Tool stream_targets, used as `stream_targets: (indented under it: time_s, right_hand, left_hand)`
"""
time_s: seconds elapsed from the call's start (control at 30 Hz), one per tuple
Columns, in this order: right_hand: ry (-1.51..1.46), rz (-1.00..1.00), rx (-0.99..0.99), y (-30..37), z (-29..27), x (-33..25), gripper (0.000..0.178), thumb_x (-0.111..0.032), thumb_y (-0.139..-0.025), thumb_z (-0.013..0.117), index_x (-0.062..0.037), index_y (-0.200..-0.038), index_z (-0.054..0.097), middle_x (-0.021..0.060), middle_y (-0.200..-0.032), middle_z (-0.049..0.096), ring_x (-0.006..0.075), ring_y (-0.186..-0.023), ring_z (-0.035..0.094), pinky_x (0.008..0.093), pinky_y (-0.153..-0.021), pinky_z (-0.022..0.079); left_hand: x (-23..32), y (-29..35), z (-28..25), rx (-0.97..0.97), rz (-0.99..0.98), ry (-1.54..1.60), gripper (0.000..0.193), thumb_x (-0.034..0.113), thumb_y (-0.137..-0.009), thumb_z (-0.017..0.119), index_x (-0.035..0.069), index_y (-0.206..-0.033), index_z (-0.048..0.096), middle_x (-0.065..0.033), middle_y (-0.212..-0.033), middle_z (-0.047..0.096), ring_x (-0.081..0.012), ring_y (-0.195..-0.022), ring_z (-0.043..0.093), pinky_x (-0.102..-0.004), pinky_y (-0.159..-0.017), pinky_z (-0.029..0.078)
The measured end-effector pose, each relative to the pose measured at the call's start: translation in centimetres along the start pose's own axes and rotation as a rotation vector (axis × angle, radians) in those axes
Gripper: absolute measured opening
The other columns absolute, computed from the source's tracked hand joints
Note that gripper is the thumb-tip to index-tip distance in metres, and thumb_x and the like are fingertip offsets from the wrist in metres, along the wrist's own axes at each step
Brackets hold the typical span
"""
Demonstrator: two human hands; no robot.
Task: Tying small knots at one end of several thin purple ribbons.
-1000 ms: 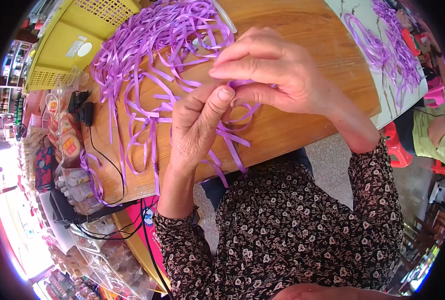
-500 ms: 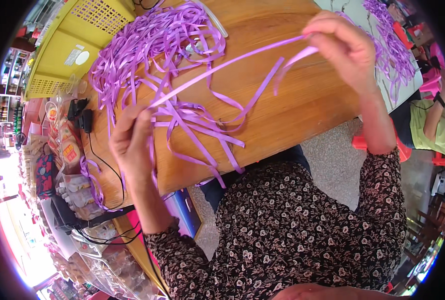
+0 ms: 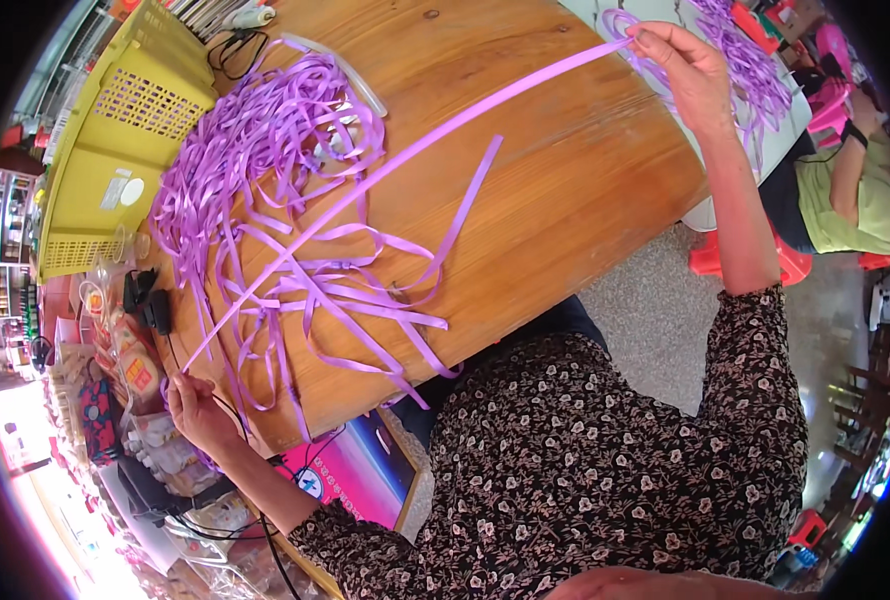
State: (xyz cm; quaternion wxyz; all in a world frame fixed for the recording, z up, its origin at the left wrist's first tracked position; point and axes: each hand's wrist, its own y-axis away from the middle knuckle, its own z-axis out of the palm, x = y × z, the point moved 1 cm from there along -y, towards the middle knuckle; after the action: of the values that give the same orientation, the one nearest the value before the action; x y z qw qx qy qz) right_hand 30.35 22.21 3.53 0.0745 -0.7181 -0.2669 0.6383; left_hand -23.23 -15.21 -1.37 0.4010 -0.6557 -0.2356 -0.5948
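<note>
A long purple ribbon (image 3: 443,133) stretches taut and slanting across the wooden table (image 3: 565,180). My left hand (image 3: 203,412) pinches its lower end near the table's left edge. At the far right, above the corner of the table, my right hand (image 3: 683,72) grips the other end between thumb and fingers. Beneath the taut strip, several loose purple ribbon ends (image 3: 365,310) lie spread over the wood, some hanging past the near edge. They run from a big tangled heap of purple ribbon (image 3: 255,150) at the far left.
A yellow plastic basket (image 3: 115,190) stands behind the heap. Black plugs and a cable (image 3: 153,310) lie at the left edge beside bagged goods (image 3: 130,370). More purple ribbon (image 3: 740,70) lies on a white table at the far right, near a seated person in a yellow-green top (image 3: 850,200).
My hands have moved apart, the left one down and leftward toward the table's edge. The ribbon between them is now longer, and the loose tail below my right hand no longer shows.
</note>
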Motion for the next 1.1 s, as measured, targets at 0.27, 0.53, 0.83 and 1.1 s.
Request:
stream_targets:
  time_s: [0.27, 0.53, 0.83, 1.1]
  right_hand:
    - [-0.854, 0.085, -0.214, -2.3, 1.7, 2.6, 0.028, -0.010, -0.090, 0.054, 0.0030, -0.115, 0.054, 0.0128, -0.115, 0.057, 0.0227, -0.102, 0.055, 0.0410, -0.094, 0.042]
    - [-1.752, 0.221, -0.190, -2.2, 2.8, -0.1, 0.031, 0.004, -0.088, 0.047, 0.0036, -0.119, 0.045, 0.0106, -0.098, 0.050, 0.0217, -0.091, 0.048, 0.0394, -0.090, 0.036]
    - [-0.778, 0.054, -0.169, -0.4, 7.0, -3.8, 0.050, 0.000, -0.086, 0.055, 0.0084, -0.130, 0.033, 0.0046, -0.090, 0.047, 0.0144, -0.075, 0.040, 0.0307, -0.074, 0.033]
    - [-0.506, 0.048, -0.443, 3.1, 17.4, -8.0, 0.020, -0.007, -0.090, 0.054, 0.0014, -0.107, 0.058, 0.0067, -0.086, 0.059, 0.0084, -0.066, 0.045, 0.0223, -0.059, 0.037]
  left_hand:
    - [-3.2, -1.1, -3.6, -0.123, -0.195, 0.751, 0.022, 0.014, -0.086, 0.061, 0.000, -0.103, 0.062, -0.0106, -0.103, 0.064, -0.0208, -0.098, 0.060, -0.0341, -0.094, 0.045]
    - [0.5, -1.5, 5.7, -0.029, -0.101, 0.955, 0.015, 0.013, -0.090, 0.054, 0.000, -0.098, 0.056, -0.0045, -0.084, 0.059, -0.0115, -0.065, 0.049, -0.0284, -0.069, 0.046]
    - [5.0, 4.2, 14.4, -0.193, -0.047, 0.615, 0.013, 0.009, -0.090, 0.055, 0.000, -0.098, 0.060, -0.0079, -0.078, 0.064, -0.0083, -0.060, 0.047, -0.0224, -0.059, 0.042]
    - [6.1, 7.3, 18.5, -0.429, -0.131, 0.565, 0.021, 0.007, -0.090, 0.055, -0.001, -0.109, 0.059, -0.0070, -0.084, 0.064, -0.0085, -0.073, 0.054, -0.0209, -0.064, 0.042]
